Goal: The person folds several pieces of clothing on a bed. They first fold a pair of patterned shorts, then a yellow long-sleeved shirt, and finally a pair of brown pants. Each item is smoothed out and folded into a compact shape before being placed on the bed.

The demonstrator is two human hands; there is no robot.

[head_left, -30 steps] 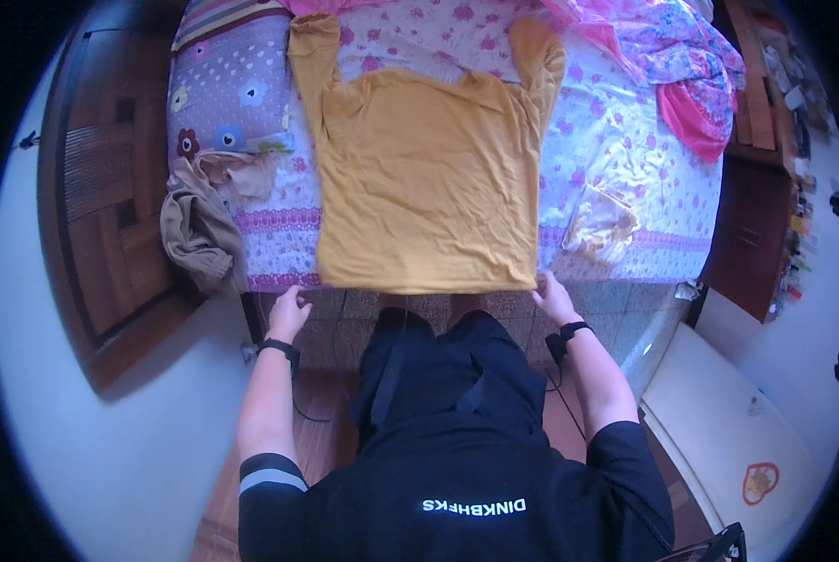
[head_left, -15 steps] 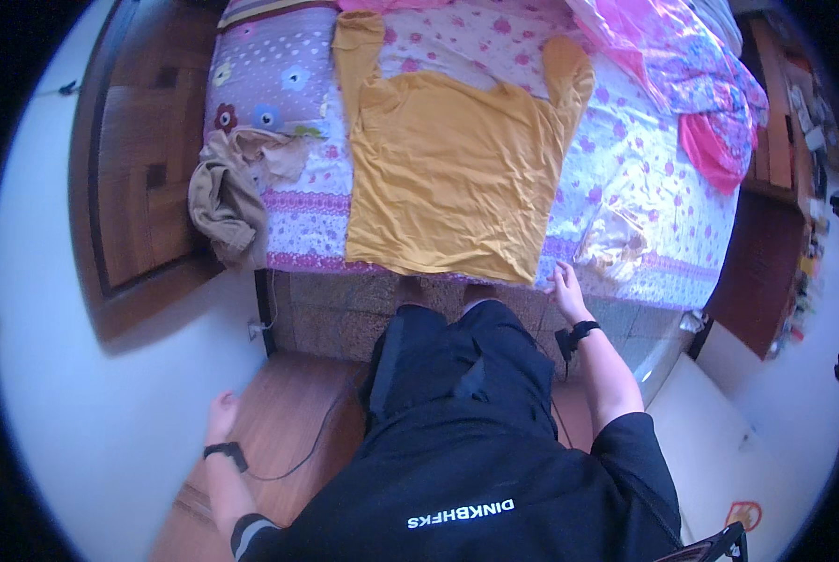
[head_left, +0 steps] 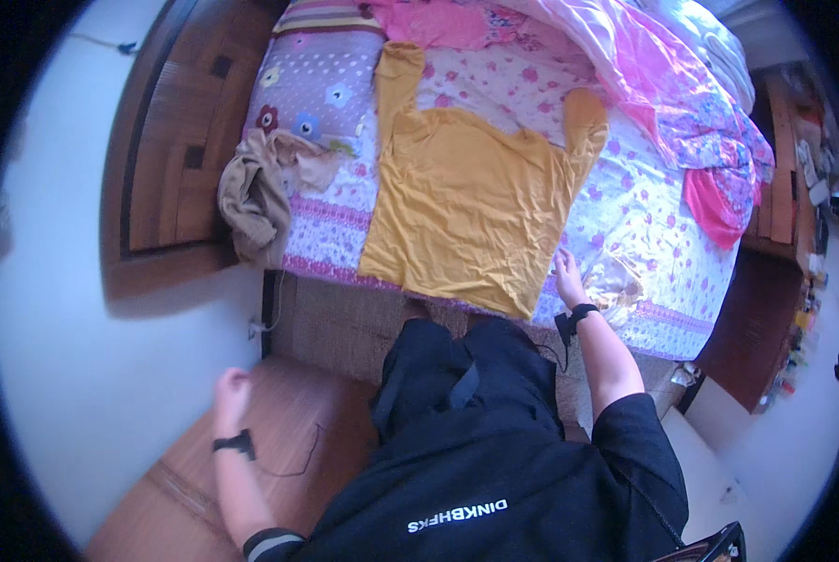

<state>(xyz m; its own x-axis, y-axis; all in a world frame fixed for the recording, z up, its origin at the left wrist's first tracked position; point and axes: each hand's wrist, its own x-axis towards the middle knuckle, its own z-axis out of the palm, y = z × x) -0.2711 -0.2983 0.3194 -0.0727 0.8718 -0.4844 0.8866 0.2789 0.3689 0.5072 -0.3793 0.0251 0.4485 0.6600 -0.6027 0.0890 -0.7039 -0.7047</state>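
Note:
A mustard-yellow long-sleeved top (head_left: 471,201) lies spread on the bed, its hem near the front edge and its sleeves pointing to the far side. Creases run across its body. My right hand (head_left: 567,279) is just off the top's lower right side, fingers stretched out and holding nothing I can see. Well away from the bed, my left hand (head_left: 232,397) hangs over the wooden floor at the left. Its fingers are curled in, with no object showing in them. Each wrist wears a black band.
Brown clothing (head_left: 256,211) hangs at the bed's left corner below a purple flowered pillow (head_left: 312,94). Pale crumpled fabric (head_left: 616,281) lies right of the top. A pink quilt (head_left: 658,112) is bunched at far right. A wooden door (head_left: 181,150) stands left.
The view has shifted, so the bed appears lower and farther right. My right hand has moved forward along the top's right side. My left hand stays apart from the bed.

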